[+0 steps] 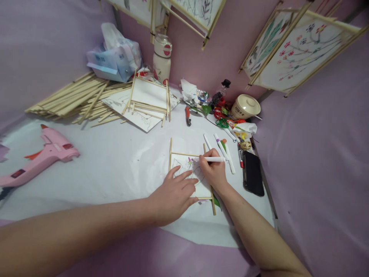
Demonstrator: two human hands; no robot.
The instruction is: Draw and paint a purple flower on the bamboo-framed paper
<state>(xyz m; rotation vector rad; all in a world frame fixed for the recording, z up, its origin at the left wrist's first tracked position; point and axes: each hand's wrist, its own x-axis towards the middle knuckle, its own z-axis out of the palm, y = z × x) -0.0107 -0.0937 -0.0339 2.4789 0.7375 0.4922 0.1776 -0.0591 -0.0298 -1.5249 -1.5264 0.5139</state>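
Holding a marker [215,159], the right hand [213,172] overlaps a frame edge [212,195].

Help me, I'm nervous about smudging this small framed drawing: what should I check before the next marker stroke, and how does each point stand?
1. Marker gripped by the right hand: ok.
2. Left hand on the framed drawing: ok, fingers spread across its lower part.
3. Marker tip touching paper: cannot tell; it is near the flower, but too small to see.
4. Ink dry: cannot tell.
5. Frame edge uncluttered: not ok; a green leaf lies at its lower right corner.
6. Pink glue gun well away: ok, far left.
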